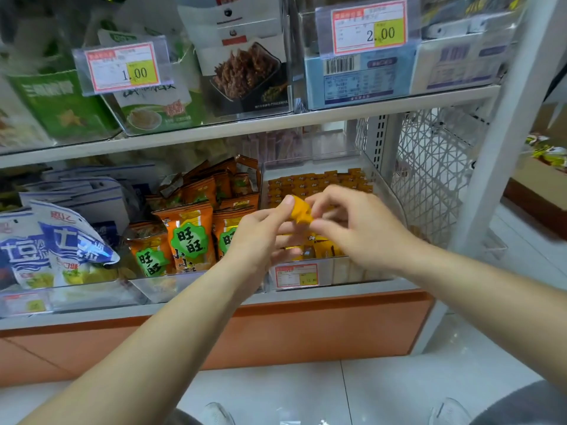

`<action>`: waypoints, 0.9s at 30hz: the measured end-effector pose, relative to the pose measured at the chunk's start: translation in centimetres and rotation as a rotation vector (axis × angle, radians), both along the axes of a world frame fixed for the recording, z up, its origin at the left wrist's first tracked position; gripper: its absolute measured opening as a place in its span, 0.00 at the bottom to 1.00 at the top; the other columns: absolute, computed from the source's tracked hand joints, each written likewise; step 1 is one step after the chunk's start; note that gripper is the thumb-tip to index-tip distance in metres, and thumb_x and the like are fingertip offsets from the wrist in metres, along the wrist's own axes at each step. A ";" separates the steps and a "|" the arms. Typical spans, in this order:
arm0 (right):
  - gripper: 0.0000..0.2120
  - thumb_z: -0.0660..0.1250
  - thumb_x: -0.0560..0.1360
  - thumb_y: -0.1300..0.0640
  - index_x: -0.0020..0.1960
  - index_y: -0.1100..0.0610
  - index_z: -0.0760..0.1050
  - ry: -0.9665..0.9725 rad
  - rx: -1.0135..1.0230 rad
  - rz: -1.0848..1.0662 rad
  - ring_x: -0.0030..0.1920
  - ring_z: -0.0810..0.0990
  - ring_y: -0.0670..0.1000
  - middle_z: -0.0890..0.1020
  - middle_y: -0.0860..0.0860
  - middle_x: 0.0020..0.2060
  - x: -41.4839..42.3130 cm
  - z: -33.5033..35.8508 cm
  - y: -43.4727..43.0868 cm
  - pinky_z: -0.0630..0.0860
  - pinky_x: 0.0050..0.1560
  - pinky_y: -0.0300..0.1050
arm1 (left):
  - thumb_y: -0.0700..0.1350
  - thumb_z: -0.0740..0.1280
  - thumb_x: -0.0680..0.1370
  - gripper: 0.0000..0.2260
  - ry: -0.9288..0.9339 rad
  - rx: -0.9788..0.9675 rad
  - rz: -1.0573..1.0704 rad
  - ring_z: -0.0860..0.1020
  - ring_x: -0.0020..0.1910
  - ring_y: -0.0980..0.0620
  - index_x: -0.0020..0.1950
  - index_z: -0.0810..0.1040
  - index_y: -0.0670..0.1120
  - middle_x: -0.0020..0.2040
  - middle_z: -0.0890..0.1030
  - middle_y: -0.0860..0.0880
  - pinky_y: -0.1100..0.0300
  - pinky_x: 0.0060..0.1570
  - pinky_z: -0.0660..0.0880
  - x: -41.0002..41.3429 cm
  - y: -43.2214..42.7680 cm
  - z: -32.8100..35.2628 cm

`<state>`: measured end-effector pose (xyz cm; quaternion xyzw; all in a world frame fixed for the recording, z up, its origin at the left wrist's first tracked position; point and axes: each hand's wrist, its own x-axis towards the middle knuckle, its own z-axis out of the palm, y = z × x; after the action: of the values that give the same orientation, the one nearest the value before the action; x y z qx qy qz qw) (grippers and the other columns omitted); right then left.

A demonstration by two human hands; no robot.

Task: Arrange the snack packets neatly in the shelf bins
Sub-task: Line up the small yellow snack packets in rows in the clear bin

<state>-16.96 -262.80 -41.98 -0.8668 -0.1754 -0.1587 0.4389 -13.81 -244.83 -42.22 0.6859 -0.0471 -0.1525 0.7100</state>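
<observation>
A small yellow-orange snack packet (301, 212) is held above the right clear bin (382, 179) on the lower shelf. My left hand (260, 233) pinches its left edge with thumb and fingers. My right hand (356, 222) pinches its right edge from the other side. Inside the bin lie several more small yellow packets (319, 182), in rows at the back and looser at the front. The bin to the left holds several orange snack bags (190, 237) with green labels, standing unevenly.
Blue-and-white bags (61, 243) fill the bin at the far left. The upper shelf (276, 124) carries clear bins with price tags. A white wire mesh panel (429, 167) and a white upright post (503, 124) bound the shelf on the right. White floor tiles lie below.
</observation>
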 end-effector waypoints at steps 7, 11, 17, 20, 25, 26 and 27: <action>0.12 0.76 0.72 0.50 0.50 0.43 0.76 0.073 0.216 -0.119 0.43 0.85 0.48 0.82 0.44 0.50 1.4 -0.2 -0.6 0.84 0.44 0.48 | 0.38 0.72 0.76 0.13 -0.070 -0.027 -0.039 0.85 0.48 0.44 0.60 0.78 0.45 0.49 0.86 0.44 0.56 0.44 0.82 0.7 0.9 -0.9; 0.18 0.68 0.79 0.51 0.66 0.39 0.70 0.299 0.296 -0.016 0.52 0.83 0.46 0.79 0.43 0.57 2.6 -1.2 -0.2 0.81 0.41 0.41 | 0.39 0.72 0.77 0.14 -0.159 0.051 -0.121 0.85 0.50 0.50 0.60 0.79 0.51 0.49 0.86 0.49 0.59 0.46 0.82 0.7 1.0 -1.3; 0.15 0.74 0.73 0.58 0.54 0.44 0.74 0.125 0.213 -0.147 0.48 0.84 0.48 0.83 0.47 0.48 3.5 -1.0 -1.0 0.83 0.49 0.52 | 0.51 0.72 0.76 0.14 -0.700 0.874 -0.063 0.80 0.52 0.58 0.62 0.79 0.55 0.54 0.83 0.58 0.57 0.49 0.80 1.5 2.1 -2.7; 0.15 0.76 0.71 0.58 0.51 0.46 0.74 0.162 0.101 -0.111 0.44 0.84 0.52 0.85 0.49 0.44 3.3 -1.6 -1.7 0.81 0.52 0.58 | 0.56 0.67 0.77 0.16 -0.899 1.257 -0.184 0.77 0.57 0.54 0.64 0.78 0.59 0.59 0.81 0.58 0.53 0.48 0.80 1.3 2.4 -3.3; 0.17 0.76 0.72 0.54 0.51 0.40 0.72 0.053 -0.198 -0.063 0.45 0.82 0.42 0.83 0.43 0.45 2.7 -1.4 -1.8 0.81 0.51 0.50 | 0.54 0.66 0.77 0.14 -1.005 1.354 -0.230 0.74 0.57 0.51 0.63 0.79 0.58 0.57 0.80 0.56 0.51 0.45 0.80 1.4 2.6 -3.7; 0.17 0.76 0.72 0.53 0.52 0.39 0.72 0.037 -0.253 -0.052 0.46 0.82 0.41 0.82 0.43 0.46 2.6 -1.3 -1.4 0.81 0.50 0.49 | 0.54 0.67 0.77 0.13 -1.009 1.352 -0.225 0.74 0.56 0.51 0.62 0.79 0.58 0.56 0.80 0.56 0.51 0.44 0.80 1.4 2.6 -3.8; 0.16 0.75 0.73 0.52 0.53 0.39 0.72 0.021 -0.330 -0.048 0.47 0.81 0.42 0.82 0.43 0.47 2.5 -1.3 -1.0 0.81 0.50 0.49 | 0.54 0.67 0.77 0.13 -1.012 1.350 -0.216 0.74 0.56 0.51 0.61 0.80 0.58 0.55 0.80 0.56 0.52 0.44 0.80 1.5 2.6 -3.8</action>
<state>-14.41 -263.80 -43.26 -0.9327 -0.1736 -0.1292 0.2886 -12.32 -242.21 -46.00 0.9396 -0.3232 0.1102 0.0233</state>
